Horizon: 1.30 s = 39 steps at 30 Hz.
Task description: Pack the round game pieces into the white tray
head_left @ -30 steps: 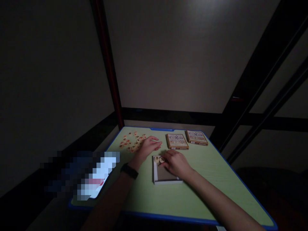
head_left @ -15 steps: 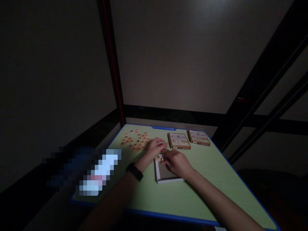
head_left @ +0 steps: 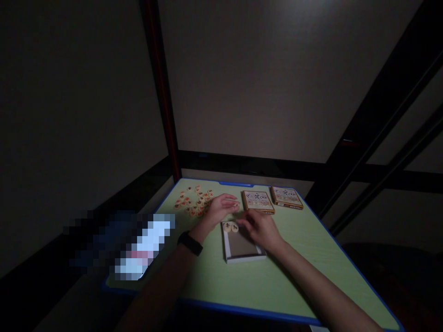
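My left hand [head_left: 223, 208] is above the table behind the open box, its fingers curled inward in a cupped hold. What lies inside it is hidden or too small to make out. My right hand [head_left: 261, 227] hovers over the far right part of the shallow white box [head_left: 226, 251], thumb and fingertips drawn together; I cannot make out anything between them. Two round Chinese chess pieces [head_left: 235, 227] with dark characters lie side by side in the box's far left corner. The brown box floor shows below them.
Many loose chess pieces [head_left: 194, 203], red and black, are scattered at the far left of the green table [head_left: 214, 286]. Two printed boxes [head_left: 258, 201] [head_left: 286, 197] lie at the back right. A lit, pixelated phone-like screen [head_left: 147, 246] is at the left edge.
My right hand has let go of the second chess piece in the box and drawn back slightly up and right. My left hand has shifted a little left.
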### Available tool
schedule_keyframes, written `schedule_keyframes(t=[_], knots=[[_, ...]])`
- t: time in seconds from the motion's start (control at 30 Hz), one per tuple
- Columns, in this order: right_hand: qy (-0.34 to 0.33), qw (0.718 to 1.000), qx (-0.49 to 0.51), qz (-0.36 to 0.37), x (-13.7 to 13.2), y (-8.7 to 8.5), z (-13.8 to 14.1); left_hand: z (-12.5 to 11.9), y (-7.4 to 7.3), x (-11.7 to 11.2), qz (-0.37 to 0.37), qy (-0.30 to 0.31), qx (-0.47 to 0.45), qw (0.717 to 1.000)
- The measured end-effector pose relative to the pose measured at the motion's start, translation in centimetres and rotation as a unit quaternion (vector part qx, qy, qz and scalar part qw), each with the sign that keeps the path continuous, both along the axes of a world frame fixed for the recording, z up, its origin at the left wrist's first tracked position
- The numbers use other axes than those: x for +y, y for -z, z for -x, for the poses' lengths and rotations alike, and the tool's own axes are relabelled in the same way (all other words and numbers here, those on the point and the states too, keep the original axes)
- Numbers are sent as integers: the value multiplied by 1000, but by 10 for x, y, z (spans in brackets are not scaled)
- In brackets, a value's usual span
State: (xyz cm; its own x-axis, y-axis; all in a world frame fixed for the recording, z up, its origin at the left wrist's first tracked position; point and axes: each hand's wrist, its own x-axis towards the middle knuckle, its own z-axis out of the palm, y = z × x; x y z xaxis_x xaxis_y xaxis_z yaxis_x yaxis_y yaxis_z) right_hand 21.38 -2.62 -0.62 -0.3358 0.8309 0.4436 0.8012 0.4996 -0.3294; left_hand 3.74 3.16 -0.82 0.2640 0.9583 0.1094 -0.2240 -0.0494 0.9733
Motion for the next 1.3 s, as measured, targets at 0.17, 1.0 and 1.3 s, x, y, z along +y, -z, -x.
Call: schedule_keyframes(t=[0.17, 1.0, 1.3], knots=[[-69, 995, 58, -43, 4, -8, -13, 12, -12, -2, -13, 104, 18, 994], [-75, 993, -82, 36, 5, 3, 8, 31, -12, -6, -229, 132, 522, 811], [-73, 992, -56, 83, -1, -2, 12, 25, -13, -8, -203, 124, 522, 819]])
